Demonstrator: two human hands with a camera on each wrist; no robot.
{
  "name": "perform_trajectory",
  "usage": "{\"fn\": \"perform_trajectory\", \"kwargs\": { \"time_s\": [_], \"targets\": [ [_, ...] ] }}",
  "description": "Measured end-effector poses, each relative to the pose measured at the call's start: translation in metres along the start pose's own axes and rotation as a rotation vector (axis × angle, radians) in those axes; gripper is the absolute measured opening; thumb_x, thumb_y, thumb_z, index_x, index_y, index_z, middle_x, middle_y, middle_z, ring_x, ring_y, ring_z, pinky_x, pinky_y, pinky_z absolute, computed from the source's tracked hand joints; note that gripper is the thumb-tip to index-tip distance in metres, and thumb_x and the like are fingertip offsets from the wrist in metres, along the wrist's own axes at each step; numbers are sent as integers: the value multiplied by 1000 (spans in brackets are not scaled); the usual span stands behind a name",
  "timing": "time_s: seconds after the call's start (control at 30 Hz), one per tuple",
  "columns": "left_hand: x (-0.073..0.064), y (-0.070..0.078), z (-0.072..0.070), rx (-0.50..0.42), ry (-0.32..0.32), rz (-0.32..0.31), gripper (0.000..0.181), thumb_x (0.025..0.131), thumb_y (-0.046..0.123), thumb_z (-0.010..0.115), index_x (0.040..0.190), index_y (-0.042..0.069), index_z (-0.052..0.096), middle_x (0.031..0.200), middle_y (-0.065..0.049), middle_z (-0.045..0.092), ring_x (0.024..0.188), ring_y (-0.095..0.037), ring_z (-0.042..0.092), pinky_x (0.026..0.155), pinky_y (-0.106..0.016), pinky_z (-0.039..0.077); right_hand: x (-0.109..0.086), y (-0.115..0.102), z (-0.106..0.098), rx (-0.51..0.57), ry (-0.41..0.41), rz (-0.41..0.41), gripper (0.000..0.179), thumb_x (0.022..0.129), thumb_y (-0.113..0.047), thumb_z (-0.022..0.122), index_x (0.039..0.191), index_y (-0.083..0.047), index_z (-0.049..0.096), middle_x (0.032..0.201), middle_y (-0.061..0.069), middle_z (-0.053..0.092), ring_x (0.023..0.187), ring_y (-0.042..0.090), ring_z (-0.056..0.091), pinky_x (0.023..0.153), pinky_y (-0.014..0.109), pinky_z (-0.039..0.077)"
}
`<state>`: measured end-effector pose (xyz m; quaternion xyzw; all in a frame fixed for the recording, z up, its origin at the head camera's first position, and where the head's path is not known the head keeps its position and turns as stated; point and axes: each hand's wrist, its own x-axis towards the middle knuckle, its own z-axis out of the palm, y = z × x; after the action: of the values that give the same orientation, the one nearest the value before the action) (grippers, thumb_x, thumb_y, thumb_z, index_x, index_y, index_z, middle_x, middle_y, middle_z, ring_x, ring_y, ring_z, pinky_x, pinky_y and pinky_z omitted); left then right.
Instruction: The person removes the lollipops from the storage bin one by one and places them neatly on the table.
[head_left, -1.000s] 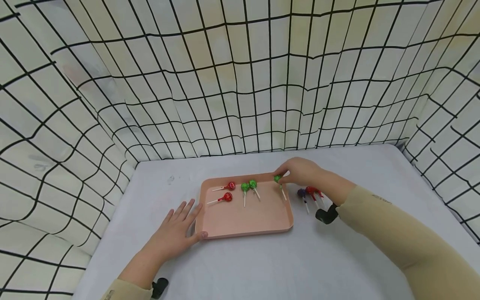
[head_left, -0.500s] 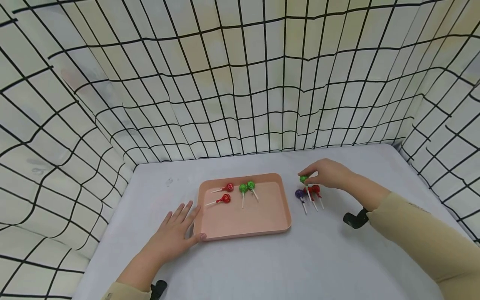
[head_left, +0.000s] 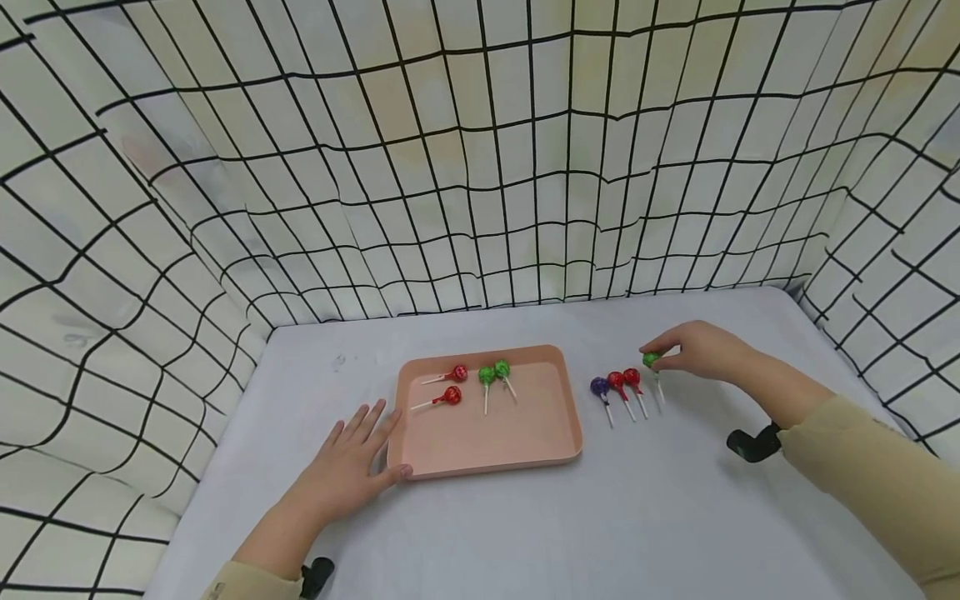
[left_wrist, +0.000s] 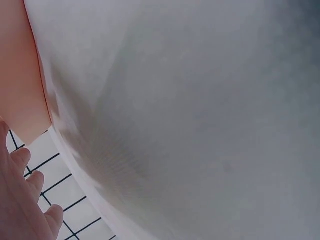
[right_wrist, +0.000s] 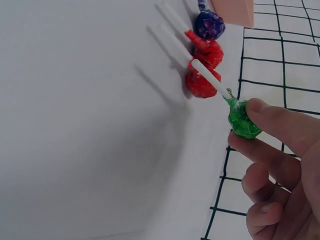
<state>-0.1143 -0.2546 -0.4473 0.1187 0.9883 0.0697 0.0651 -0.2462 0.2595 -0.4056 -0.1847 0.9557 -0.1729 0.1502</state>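
Note:
Between thumb and forefinger my right hand (head_left: 705, 354) pinches a green lollipop (right_wrist: 244, 120) by its wrapped head, the white stick pointing away from the fingers. Just left of it, two red lollipops (head_left: 624, 380) and a purple lollipop (head_left: 599, 387) lie side by side on the table. My left hand (head_left: 348, 467) rests with spread fingers at the left edge of the pink tray (head_left: 487, 450), thumb on its near corner. Inside the tray are two red lollipops (head_left: 452, 396) at the left and two green lollipops (head_left: 487, 377) by the middle, heads near the far rim.
A white cloth covers the table (head_left: 525, 533). Behind and at both sides stand pale walls (head_left: 480, 167) with a black grid. A dark camera mount (head_left: 753, 445) sits on the right wrist, another (head_left: 317, 577) on the left.
My right hand has lifted the green lollipop from the tray's right side and carried it rightward, past the purple and red ones. My left hand has stayed at the tray's edge.

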Motion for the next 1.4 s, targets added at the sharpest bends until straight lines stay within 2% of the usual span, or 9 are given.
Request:
{"fn": "perform_trajectory", "kwargs": {
  "time_s": [0.47, 0.77, 1.1, 1.4],
  "targets": [
    [-1, 0, 1, -3, 17, 3, 90, 87, 64, 61, 158, 18, 29, 163, -13, 21, 149, -39, 16, 117, -63, 13, 10, 14, 17, -14, -42, 26, 33, 90, -23, 74, 122, -13, 72, 125, 12, 67, 122, 39, 55, 101, 59, 44],
    [-1, -3, 5, 2, 22, 10, 91, 87, 69, 58, 158, 20, 29, 164, -11, 21, 149, -38, 17, 117, -63, 14, 13, 11, 25, -34, -45, 10, 32, 90, -23, 74, 120, -13, 73, 123, 11, 68, 119, 37, 57, 99, 57, 46],
    [-1, -3, 4, -2, 24, 9, 91, 87, 69, 57, 158, 20, 29, 164, -11, 21, 149, -38, 17, 117, -63, 13, 12, 9, 22, -37, -57, 9, 38, 91, -25, 73, 127, -13, 69, 115, 8, 71, 117, 36, 58, 97, 56, 48],
    [-1, 0, 0, -7, 8, 9, 92, 86, 70, 57, 158, 20, 28, 164, -12, 20, 149, -39, 16, 117, -63, 13, 9, 10, 14, -22, -32, 17, 41, 92, -29, 72, 131, -14, 67, 117, 10, 69, 118, 38, 56, 95, 57, 49]
  ]
}}
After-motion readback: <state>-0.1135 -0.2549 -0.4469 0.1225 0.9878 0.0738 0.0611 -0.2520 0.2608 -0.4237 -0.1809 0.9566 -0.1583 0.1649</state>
